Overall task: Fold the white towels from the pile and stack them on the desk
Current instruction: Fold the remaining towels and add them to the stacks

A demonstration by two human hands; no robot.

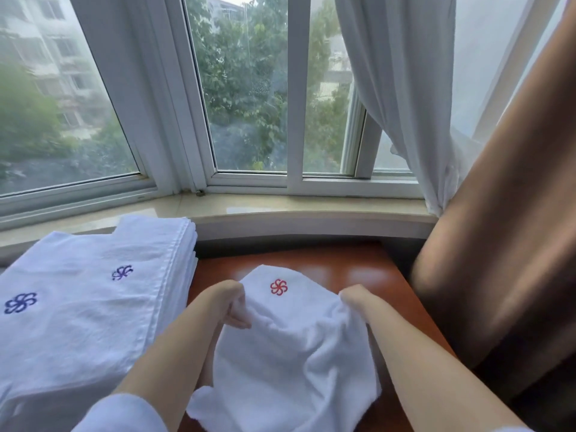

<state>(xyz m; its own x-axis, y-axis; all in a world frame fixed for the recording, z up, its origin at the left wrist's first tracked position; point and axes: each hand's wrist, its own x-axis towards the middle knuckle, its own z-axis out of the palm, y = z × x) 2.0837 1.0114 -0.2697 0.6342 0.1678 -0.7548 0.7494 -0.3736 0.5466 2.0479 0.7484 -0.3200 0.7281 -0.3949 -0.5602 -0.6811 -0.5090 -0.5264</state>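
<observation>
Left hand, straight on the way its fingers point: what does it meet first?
The left hand points right, across the white terry towel with the red flower emblem that it grips. Past that fabric, probably the right hand; depth unclear.

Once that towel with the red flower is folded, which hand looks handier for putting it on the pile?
Probably the left hand. Both hands grip the white terry towel with the red flower emblem, but the stack of folded white towels with blue emblems lies on the left; the right hand would cross over.

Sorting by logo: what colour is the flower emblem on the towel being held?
Red, on the towel, head view.
</observation>
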